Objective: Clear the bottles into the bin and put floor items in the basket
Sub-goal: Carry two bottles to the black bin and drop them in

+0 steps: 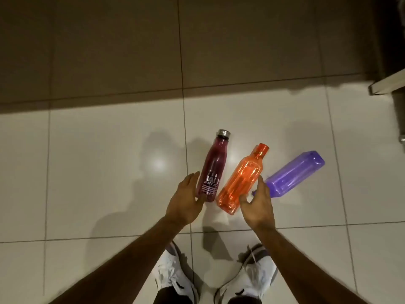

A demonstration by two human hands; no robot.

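Three bottles lie on the white tiled floor. A dark maroon bottle (212, 166) with a steel cap and white lettering is on the left. An orange bottle (241, 179) lies in the middle, and a purple bottle (294, 174) lies on the right with its neck towards me. My left hand (185, 201) is open, its fingers beside the base of the maroon bottle. My right hand (257, 205) is open and curled over the lower end of the orange bottle, between it and the purple one. No bin or basket is in view.
My two white shoes (173, 275) stand just below the bottles. A pale furniture edge (388, 83) and a dark cabinet side sit at the far right. The far half of the floor lies in shadow.
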